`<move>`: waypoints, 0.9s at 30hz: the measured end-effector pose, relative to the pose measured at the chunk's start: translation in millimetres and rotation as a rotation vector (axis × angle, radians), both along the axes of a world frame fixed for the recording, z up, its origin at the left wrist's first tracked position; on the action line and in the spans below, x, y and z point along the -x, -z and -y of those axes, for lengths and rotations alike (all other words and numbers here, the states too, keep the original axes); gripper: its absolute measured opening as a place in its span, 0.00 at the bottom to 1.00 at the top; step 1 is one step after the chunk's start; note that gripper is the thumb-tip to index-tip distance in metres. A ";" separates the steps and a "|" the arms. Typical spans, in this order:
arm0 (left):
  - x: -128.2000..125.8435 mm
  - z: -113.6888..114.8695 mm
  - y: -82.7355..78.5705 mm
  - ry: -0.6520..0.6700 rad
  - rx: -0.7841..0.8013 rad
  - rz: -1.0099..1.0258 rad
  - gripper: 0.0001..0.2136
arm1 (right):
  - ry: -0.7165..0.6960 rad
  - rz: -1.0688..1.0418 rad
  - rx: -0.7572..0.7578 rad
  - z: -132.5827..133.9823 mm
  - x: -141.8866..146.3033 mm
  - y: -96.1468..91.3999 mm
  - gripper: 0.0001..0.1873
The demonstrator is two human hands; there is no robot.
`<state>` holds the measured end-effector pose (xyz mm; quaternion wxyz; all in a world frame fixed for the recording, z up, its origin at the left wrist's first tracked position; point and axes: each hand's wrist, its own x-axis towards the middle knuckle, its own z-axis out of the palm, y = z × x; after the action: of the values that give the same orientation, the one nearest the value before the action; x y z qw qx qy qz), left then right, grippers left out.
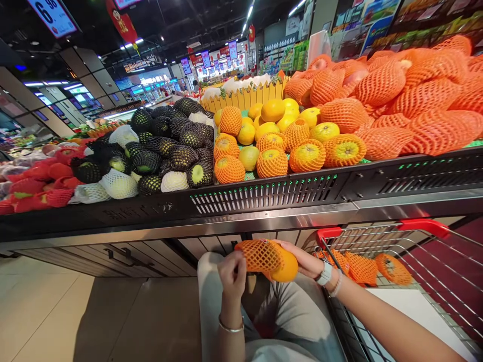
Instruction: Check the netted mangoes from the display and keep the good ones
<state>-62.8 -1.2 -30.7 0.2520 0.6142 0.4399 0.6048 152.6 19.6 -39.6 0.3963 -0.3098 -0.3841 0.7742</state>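
Note:
An orange fruit (pixel 286 267), half covered by an orange foam net (pixel 259 255), is held low in front of me, below the display shelf. My left hand (pixel 232 274) pinches the net's left end with closed fingers. My right hand (pixel 302 259) cups the fruit from the right and behind. A bracelet sits on my left wrist and a watch on my right one.
A shopping cart (pixel 422 261) with red corners stands at right, holding several netted oranges (pixel 362 267). The produce shelf (pixel 264 193) above carries netted oranges (pixel 271 162), black-netted fruit (pixel 169 151), red-netted fruit (pixel 41 176) and larger orange-netted fruit (pixel 407 100). Tiled floor lies at left.

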 end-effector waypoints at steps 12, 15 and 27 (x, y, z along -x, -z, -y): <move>-15.8 -1.5 -25.0 0.268 0.000 0.003 0.25 | -0.067 -0.028 -0.048 6.0 4.9 1.0 0.38; -12.5 -3.0 -17.2 0.312 0.019 0.029 0.27 | -0.099 -0.066 -0.061 9.4 5.8 -5.0 0.54; -6.8 -4.4 -17.2 0.336 0.024 0.123 0.23 | -0.119 -0.039 -0.101 12.5 14.9 6.9 0.57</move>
<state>-56.0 3.1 -13.5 0.3834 0.6380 0.3221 0.5850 137.8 7.1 -46.6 0.3721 -0.2506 -0.4326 0.7820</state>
